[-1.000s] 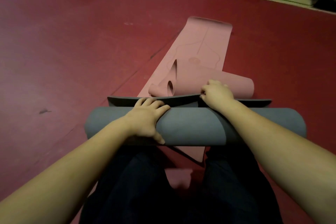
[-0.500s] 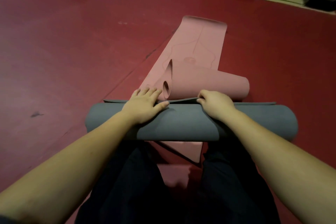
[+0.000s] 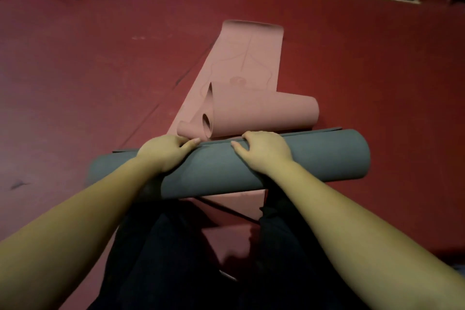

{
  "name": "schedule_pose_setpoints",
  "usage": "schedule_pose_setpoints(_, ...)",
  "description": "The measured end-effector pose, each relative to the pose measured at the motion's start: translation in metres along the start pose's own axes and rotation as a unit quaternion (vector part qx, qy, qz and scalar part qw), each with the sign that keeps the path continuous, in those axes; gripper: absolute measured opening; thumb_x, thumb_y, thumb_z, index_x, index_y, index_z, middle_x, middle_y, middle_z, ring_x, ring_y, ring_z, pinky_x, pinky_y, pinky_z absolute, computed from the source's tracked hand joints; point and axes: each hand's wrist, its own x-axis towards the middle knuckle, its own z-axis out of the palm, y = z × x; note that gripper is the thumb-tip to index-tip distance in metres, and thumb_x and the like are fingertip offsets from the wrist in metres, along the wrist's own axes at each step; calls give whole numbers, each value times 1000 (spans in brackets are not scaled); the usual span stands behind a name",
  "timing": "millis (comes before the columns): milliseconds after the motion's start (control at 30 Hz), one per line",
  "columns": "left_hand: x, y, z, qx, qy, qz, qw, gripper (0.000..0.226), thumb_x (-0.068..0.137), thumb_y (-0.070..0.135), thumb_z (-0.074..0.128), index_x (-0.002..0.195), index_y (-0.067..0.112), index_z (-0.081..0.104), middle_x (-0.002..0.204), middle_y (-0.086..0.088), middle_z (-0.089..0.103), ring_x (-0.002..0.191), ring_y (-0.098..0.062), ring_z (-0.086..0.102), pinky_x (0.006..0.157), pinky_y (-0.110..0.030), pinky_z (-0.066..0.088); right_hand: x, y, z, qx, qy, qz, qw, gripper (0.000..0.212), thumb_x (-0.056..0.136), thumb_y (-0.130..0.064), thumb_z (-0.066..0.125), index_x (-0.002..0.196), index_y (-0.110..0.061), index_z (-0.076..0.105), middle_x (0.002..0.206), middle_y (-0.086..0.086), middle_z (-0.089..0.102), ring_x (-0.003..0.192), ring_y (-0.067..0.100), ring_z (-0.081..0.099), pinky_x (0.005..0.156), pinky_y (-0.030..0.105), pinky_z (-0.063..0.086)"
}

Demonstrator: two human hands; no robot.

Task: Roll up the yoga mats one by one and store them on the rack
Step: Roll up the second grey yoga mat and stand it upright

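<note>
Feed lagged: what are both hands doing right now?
Left hand: curled over the grey mat roll, gripping it.
Right hand: curled over the same roll, gripping it.

left fingertips hidden behind grey roll

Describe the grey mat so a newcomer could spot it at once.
On the dark red floor, look just ahead of the kneeling person's dark trousers. The grey mat lies crosswise there as a thick, nearly finished roll under the left hand and right hand. The pink mat beyond it is mostly unrolled.
</note>
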Motion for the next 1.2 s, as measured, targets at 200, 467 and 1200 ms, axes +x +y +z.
schedule_pose_setpoints(200, -2, 5, -1, 0, 1, -5, 1000, 62, 98, 66, 19, 123, 33, 65, 122, -7, 68, 112, -30, 60, 85, -37, 43, 3, 5, 4, 13, 21, 1, 1000, 55, 93, -64, 35, 101, -20, 66, 97, 4, 69, 93, 29, 61, 67, 35, 35)
schedule_pose_setpoints(467, -11, 12, -3, -39, 18, -62, 997, 58, 102, 58, 20, 127, 28, 63, 128, -11, 64, 118, -31, 57, 90, -38, 42, 3, 9, 5, 33, 22, -6, 999, 53, 92, -64, 35, 101, -21, 65, 97, 1, 68, 94, 28, 60, 68, 35, 39)
schedule_pose_setpoints(1200, 50, 90, 0, -87, -105, -62, 989, 78, 100, 64, 26, 142, 3, 49, 153, -18, 40, 138, -35, 40, 113, -39, 28, -94, -25, 41, 791, -67, 513, 325, 58, 100, -48, 36, 129, 0, 51, 124, 24, 60, 109, 35, 63, 86, 44, 52)
